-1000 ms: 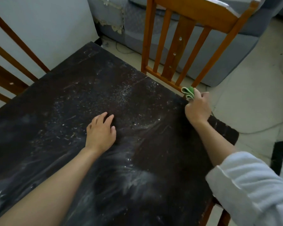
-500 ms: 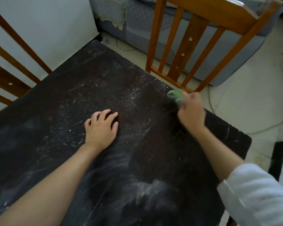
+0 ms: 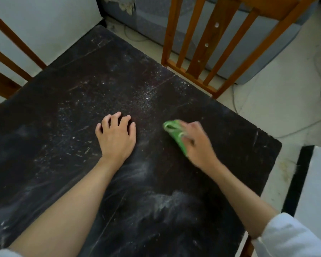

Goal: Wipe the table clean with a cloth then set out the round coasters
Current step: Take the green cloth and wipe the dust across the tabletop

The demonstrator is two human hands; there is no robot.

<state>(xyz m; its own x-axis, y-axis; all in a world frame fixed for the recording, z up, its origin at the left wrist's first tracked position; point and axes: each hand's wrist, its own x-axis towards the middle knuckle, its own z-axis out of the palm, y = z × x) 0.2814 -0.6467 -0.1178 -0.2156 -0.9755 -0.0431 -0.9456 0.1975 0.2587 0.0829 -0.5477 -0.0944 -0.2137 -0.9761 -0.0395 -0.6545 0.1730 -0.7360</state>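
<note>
On the dark table (image 3: 230,130), right hand (image 3: 196,143) grips the folded green cloth (image 3: 176,135) and presses it to the top, just right of the left hand (image 3: 116,135), which rests there with loosely spread fingers, holding nothing. Risk: the cloth likely smears the white powder (image 3: 146,97) rather than lifting it, or pushes it onto the left hand or off the edge. Cloth and right hand are motion-blurred; finger placement unclear. No coasters in view.
</note>
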